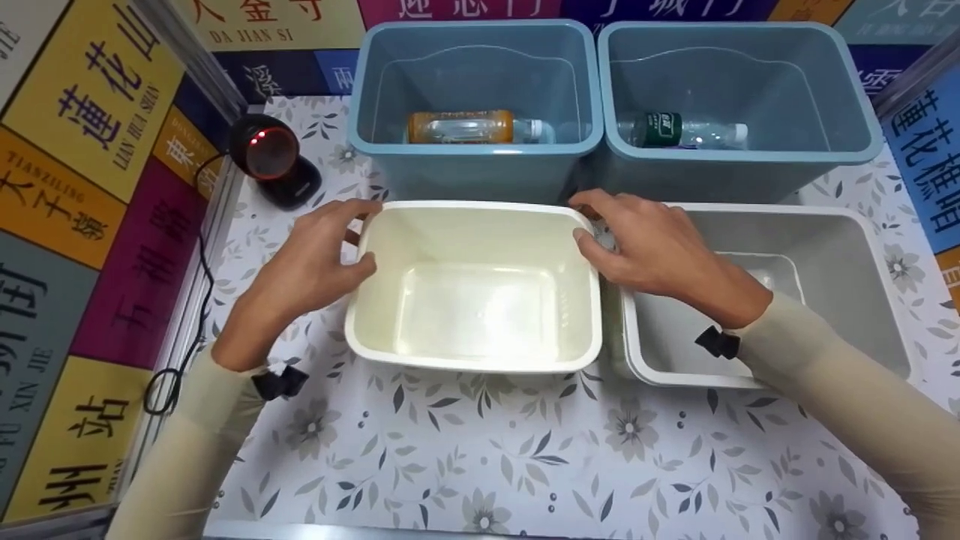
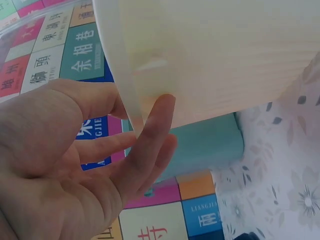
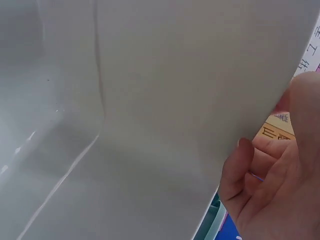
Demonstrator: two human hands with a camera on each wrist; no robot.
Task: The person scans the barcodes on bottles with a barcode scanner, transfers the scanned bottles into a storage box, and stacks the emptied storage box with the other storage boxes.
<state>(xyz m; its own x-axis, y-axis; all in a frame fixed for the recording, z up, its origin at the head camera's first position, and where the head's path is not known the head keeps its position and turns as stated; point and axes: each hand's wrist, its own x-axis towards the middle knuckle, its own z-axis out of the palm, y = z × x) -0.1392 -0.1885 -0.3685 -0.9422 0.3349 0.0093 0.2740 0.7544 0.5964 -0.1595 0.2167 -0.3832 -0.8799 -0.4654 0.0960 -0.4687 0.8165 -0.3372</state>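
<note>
A cream plastic basin (image 1: 480, 315), with nothing in it, sits at the middle of the table. My left hand (image 1: 311, 255) grips its left rim near the far corner; in the left wrist view the fingers (image 2: 157, 117) lie against the outer wall. At the far right corner, my right hand (image 1: 649, 244) holds the rim between thumb and fingers. My right forearm passes over a grey-white basin (image 1: 810, 232) standing just to the right. That basin's wall fills most of the right wrist view, where the right hand (image 3: 280, 175) is partly hidden behind its edge.
Behind stand two blue-grey bins. The left bin (image 1: 480, 172) holds an orange-labelled bottle (image 1: 461, 127), the right bin (image 1: 697, 178) a green-labelled bottle (image 1: 664, 129). A black scanner (image 1: 274, 157) with a cable stands at the back left. Printed panels border the floral tablecloth (image 1: 450, 442).
</note>
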